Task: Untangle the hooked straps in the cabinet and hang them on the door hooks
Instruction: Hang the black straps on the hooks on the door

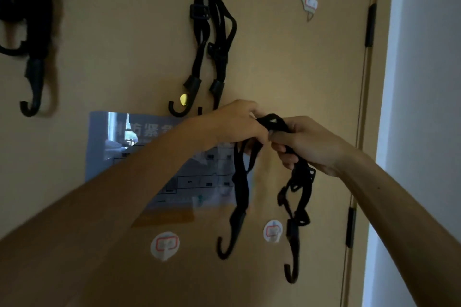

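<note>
Door-front: black strap [240, 182] is gripped at its folded middle by left hand [234, 122] and right hand [306, 142]; both hooked ends dangle. The fold is best kept open and lifted squarely onto the free door hook [310, 6], clear of the hung strap [199, 45].

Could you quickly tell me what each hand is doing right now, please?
Left hand: grips the black strap.
Right hand: grips the same strap, close beside the left.
</note>
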A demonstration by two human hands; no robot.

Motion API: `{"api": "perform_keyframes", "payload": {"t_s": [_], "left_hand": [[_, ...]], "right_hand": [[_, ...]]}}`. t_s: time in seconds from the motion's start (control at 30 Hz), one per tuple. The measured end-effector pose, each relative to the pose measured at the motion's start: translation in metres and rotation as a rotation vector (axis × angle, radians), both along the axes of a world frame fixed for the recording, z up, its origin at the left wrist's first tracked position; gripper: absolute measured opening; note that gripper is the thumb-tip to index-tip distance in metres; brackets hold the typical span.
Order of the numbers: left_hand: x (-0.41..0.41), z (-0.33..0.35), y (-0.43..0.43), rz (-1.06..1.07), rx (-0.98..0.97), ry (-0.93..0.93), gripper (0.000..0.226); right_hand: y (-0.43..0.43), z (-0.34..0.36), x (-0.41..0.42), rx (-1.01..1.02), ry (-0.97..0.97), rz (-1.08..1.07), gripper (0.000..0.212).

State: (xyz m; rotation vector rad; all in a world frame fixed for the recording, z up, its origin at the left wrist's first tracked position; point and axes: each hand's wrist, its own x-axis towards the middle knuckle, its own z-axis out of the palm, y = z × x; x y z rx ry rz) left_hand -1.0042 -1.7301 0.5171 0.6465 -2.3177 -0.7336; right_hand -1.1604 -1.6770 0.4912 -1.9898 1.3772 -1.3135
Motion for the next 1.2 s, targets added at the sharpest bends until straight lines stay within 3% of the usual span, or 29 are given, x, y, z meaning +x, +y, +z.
{"api": "perform_keyframes", "payload": {"t_s": [0.07,0.13,0.27,0.33,0.4,0.5,0.7,0.83,1.0,1.2], "left_hand": [[-0.013,0.005,-0.003,0.051,-0.037,0.004,0.02],[-0.024,0.008,-0.007,0.107,-0.071,-0.011,0.013],[-0.044,0.015,-0.013,0.154,-0.055,-0.069,0.016],[-0.056,0.017,-0.011,0.135,-0.036,-0.083,0.01],[-0.07,0.019,-0.009,0.102,-0.086,-0.078,0.022],[-0.091,0.024,-0.009,0.071,-0.108,0.038,0.024],[-0.117,0.044,-0.021,0.074,-0.058,0.207,0.018],[-0.131,0.066,-0.028,0.164,-0.387,0.176,0.01],[-0.135,0.107,-0.041,0.312,-0.82,0.064,0.012],[-0.137,0.161,-0.052,0.383,-1.198,0.081,0.023]], "right_hand": [[-0.001,0.005,-0.014,-0.026,0.034,-0.014,0.012],[-0.001,0.011,-0.035,-0.009,0.064,-0.017,0.02],[0.001,0.02,-0.078,0.075,0.084,0.056,0.016],[-0.002,0.024,-0.092,0.04,0.085,0.08,0.015],[-0.009,0.029,-0.101,-0.061,0.137,0.052,0.019],[-0.018,0.037,-0.113,-0.198,0.188,0.038,0.019],[-0.031,0.058,-0.151,-0.258,0.11,0.089,0.027],[-0.044,0.077,-0.174,-0.458,0.242,0.04,0.012],[-0.061,0.105,-0.19,-0.855,0.435,-0.17,0.012],[-0.083,0.156,-0.187,-1.105,0.418,-0.373,0.02]]}}
